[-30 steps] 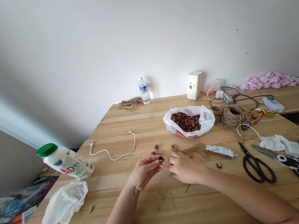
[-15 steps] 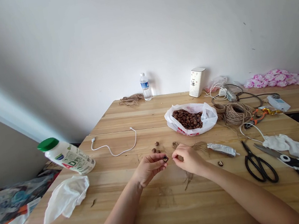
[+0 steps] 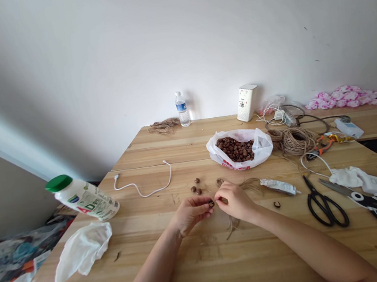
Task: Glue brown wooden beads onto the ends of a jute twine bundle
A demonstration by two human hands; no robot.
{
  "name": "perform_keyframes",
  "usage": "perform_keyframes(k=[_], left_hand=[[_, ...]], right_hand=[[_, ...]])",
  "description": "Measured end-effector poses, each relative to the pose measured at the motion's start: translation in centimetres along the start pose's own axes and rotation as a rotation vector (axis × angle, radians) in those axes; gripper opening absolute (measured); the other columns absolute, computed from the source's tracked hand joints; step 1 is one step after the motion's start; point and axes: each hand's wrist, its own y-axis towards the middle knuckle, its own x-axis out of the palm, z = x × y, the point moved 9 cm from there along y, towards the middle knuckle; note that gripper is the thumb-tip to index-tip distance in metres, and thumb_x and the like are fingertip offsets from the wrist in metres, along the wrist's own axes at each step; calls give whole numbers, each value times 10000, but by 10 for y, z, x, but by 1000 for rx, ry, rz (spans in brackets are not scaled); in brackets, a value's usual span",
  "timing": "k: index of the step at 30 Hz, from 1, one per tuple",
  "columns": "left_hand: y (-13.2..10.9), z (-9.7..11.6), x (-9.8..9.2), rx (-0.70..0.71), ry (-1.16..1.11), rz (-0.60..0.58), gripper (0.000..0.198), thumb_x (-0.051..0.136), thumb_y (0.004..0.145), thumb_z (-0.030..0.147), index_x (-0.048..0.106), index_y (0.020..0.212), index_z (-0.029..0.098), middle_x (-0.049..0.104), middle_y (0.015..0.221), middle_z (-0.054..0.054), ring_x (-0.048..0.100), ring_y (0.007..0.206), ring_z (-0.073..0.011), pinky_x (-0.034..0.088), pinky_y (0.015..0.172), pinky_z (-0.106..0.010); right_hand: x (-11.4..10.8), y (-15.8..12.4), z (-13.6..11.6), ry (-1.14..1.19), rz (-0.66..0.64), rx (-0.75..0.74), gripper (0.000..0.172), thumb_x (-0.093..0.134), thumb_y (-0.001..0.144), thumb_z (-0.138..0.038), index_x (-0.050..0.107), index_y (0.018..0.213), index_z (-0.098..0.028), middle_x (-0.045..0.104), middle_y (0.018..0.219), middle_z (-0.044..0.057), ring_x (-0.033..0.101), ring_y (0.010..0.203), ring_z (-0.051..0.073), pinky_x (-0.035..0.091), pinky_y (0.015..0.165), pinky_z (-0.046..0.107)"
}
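Between the thumb and fingers of my left hand [image 3: 193,212] is a brown nut shell [image 3: 211,203], its dark hollow showing. My right hand [image 3: 234,202] is pinched close beside the shell, on what looks like a thin strand of twine [image 3: 231,226]; the fingers partly hide it. More loose twine fibres [image 3: 251,184] spread on the table behind that hand. Several whole brown nuts [image 3: 194,189] lie just beyond my left fingers. A silvery glue tube [image 3: 279,186] and a broken shell piece [image 3: 277,204] are to the right of my right hand.
A white plastic bag [image 3: 264,143] full of brown nuts stands behind the hands. Rightward are twine coils [image 3: 297,141], black scissors [image 3: 324,207], grey-bladed scissors [image 3: 337,187] and white gloves [image 3: 353,177]. On the left are a white cable [image 3: 147,194], green-capped bottle [image 3: 86,198] and white cloth [image 3: 84,250].
My right fingertips have come nearer to the shell in my left hand, and the two hands now nearly touch. The shell has turned slightly. The whole view has shifted a little.
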Motion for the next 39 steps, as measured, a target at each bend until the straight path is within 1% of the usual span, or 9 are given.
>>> perform_keyframes(k=[5,13,21,31,39], left_hand=[[0,0,0,-13,-3,0,269,791,558,147,704,806,85,693,707,-90,624,635,-130,468,645,-237],[-3,2,-1,-23,-19,51,245,789,544,111,695,769,85,697,719,-91,632,624,-135,485,625,-234],[-1,-3,-5,-49,-17,67,259,785,527,90,690,767,67,691,701,-95,629,615,-138,488,616,-233],[-1,-4,-3,-74,-10,56,241,767,540,72,691,768,60,688,669,-103,625,602,-139,483,609,-232],[-1,-4,-3,-79,-18,48,235,760,544,67,690,767,58,686,660,-105,623,588,-138,480,591,-229]], right_hand=[[0,0,-1,5,-14,2,162,584,687,-14,610,677,-173,634,690,34,552,725,173,449,672,279],[3,-2,1,-18,-31,13,162,586,685,-14,625,696,-171,638,701,37,556,741,173,452,682,277],[9,-4,4,-30,-68,16,147,593,695,-27,630,707,-169,640,723,36,555,755,170,448,695,273],[12,-5,6,-43,-96,15,139,609,681,-42,637,732,-169,645,747,40,556,759,180,440,704,286],[13,-7,5,-3,-106,19,158,626,673,-49,637,774,-171,653,789,43,560,784,181,438,730,289]])
